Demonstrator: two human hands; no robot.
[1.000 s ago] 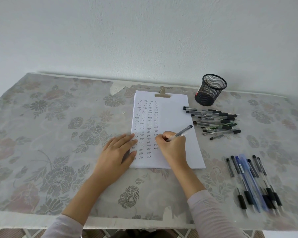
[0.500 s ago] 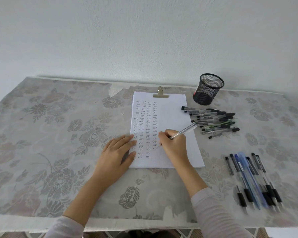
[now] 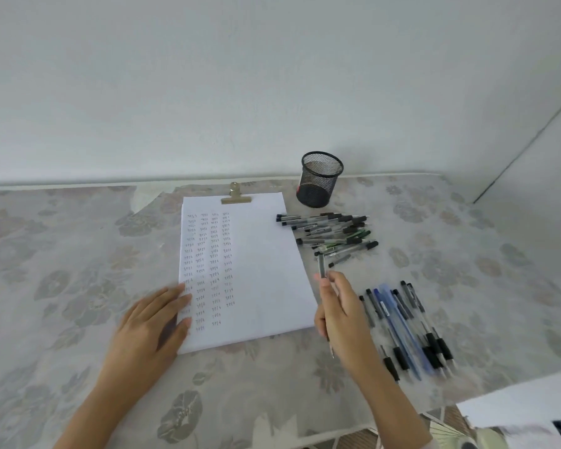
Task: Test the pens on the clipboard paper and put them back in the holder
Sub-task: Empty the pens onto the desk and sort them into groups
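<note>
The right hand (image 3: pixel 340 312), fingers gripping the pen (image 3: pixel 321 268), had swung off the paper (image 3: pixel 266 270), test apparently done; the left hand (image 3: pixel 149 322) pressed it, fingers flat.

Plain white wall (image 3: pixel 272 76) behind, faint plaster texture, lit by soft, even light. Second white surface (image 3: pixel 544 163) at right, meeting it along dark slanted seam (image 3: pixel 518 153). Table (image 3: pixel 62 254) pushed against wall, covered in pale grey cloth with faded floral print. Cloth torn at far edge, white patch (image 3: pixel 143 197) showing. Patterned floor (image 3: pixel 444 429) at bottom right, blurred.
</note>
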